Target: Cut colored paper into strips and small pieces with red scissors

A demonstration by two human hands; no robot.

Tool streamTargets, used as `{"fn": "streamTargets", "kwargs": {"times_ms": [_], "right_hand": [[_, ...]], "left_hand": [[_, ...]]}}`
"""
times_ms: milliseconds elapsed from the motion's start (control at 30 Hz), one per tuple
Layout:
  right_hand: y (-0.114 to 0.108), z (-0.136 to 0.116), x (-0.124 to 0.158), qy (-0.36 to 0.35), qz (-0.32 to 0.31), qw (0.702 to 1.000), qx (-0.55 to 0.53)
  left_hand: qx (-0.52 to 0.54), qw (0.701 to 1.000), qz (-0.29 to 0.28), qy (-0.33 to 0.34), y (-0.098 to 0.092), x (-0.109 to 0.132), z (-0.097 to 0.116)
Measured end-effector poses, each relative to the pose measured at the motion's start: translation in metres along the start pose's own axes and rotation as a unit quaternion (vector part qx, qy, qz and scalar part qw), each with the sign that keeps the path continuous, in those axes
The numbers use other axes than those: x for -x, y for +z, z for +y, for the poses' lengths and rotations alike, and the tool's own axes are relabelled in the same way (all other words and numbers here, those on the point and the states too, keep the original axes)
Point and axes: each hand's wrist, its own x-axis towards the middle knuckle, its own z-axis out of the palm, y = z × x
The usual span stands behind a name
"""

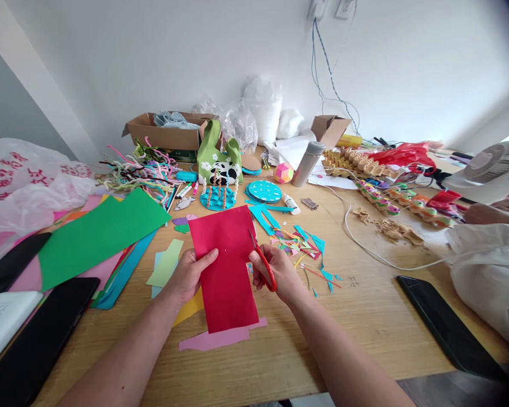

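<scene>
The paper sheet (228, 277) was coloured crimson, the scissors (263, 259) red-handled; the green bag (211, 140) was printed with a black-and-white panda (219, 173), the ball (283, 173) patterned in pink and yellow.

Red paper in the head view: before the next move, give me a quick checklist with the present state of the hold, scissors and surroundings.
1. Left hand gripping the red paper: ok, at its left edge, thumb on top.
2. Right hand holding the scissors: ok, by the handles.
3. Scissor blades fully shut: cannot tell, only partly visible at the paper's right edge.
4. Red paper separate from the pink strip: cannot tell, its lower end overlaps it in view.
5. Area beyond the right hand free of scraps: not ok, colored pieces lie scattered there.
</scene>
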Motion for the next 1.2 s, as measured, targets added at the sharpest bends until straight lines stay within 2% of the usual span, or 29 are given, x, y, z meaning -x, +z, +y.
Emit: {"fn": "streamTargets", "kwargs": {"times_ms": [800,1200], "right_hand": [[0.0007,-0.0035,0.0028,-0.01,0.01,1.0,-0.02],[0.002,0.0006,0.0009,-0.002,0.028,1.0,-0.006]], "left_hand": [[-0.008,0.999,-0.008,-0.036,0.0,0.0017,0.0013],[0.002,0.998,-0.029,-0.051,-0.0001,0.0021,0.0006]]}}
